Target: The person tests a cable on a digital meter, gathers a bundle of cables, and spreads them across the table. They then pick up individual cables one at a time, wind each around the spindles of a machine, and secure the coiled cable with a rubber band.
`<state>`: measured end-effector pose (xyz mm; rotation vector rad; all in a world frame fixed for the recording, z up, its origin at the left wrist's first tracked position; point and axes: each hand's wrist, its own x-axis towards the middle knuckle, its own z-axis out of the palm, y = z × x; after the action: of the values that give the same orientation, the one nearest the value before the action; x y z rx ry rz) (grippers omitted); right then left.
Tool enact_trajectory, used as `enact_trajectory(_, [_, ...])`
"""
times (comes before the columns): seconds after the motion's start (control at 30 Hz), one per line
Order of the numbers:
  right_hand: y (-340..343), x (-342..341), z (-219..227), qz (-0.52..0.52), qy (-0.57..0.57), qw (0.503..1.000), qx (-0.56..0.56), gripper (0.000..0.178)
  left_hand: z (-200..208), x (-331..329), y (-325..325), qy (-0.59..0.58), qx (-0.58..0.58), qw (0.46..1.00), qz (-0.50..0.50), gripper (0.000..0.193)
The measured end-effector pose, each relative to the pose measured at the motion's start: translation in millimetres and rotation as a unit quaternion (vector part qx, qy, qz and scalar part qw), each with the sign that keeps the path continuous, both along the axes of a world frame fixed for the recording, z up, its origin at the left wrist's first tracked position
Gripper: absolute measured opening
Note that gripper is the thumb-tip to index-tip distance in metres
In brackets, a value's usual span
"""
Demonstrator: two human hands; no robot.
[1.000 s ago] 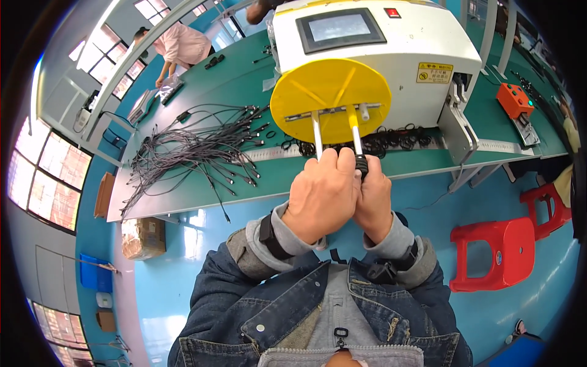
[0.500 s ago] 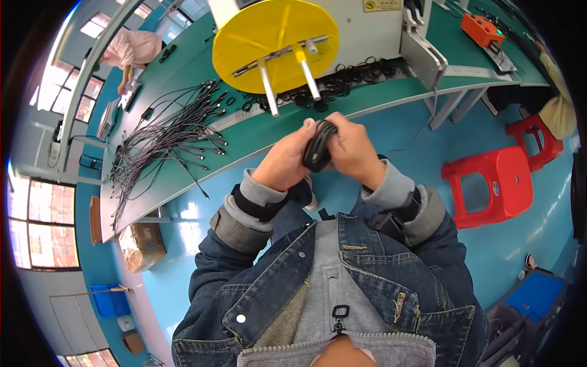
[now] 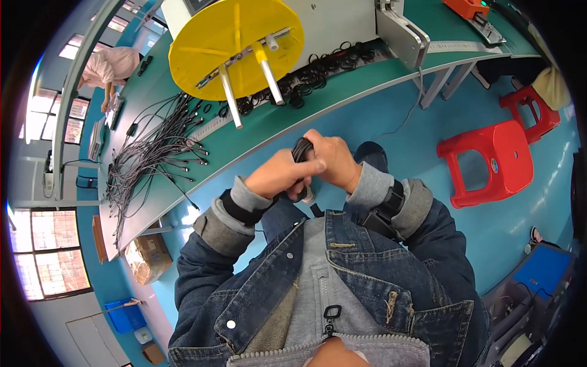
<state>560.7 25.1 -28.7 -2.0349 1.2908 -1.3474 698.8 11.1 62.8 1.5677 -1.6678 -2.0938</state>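
Observation:
A coil of black cable (image 3: 301, 150) is gripped between both hands, in front of my body and short of the table's near edge. My left hand (image 3: 282, 173) wraps its near left side, thumb pointing right across it. The fingers of my right hand (image 3: 333, 160) close around its far right side. Much of the coil is hidden behind the fingers. Beyond my hands stands a machine with a yellow disc (image 3: 235, 49) and two metal rods (image 3: 230, 98) sticking out of it. A tangled pile of dark cables (image 3: 153, 153) lies on the green table to the left.
The green table (image 3: 342, 92) crosses the far side, with small black rings (image 3: 318, 70) along the machine. Red stools (image 3: 489, 164) stand at the right on the blue floor. A cardboard box (image 3: 148, 257) sits under the table's left end. Another person (image 3: 110, 67) works at the far left.
My view has shifted, so the machine and table sit further left. The coil has turned edge-on and come closer to my body; my left thumb now lies across it.

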Motion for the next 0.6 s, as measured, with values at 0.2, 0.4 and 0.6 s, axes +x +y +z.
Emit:
enact_trajectory(0.2, [11,-10,-4,0.087,0.127,0.988,0.004,0.016,-25,4,2,-0.091,-0.133,0.963,-0.217,0.028])
enact_trajectory(0.4, [18,-10,-18,0.119,-0.041,0.992,0.029,0.025,-69,12,16,0.136,-0.058,0.987,-0.063,0.022])
enact_trajectory(0.6, [2,-24,-20,0.204,0.086,0.966,0.132,0.028,-83,9,11,0.077,0.010,0.996,-0.037,0.017])
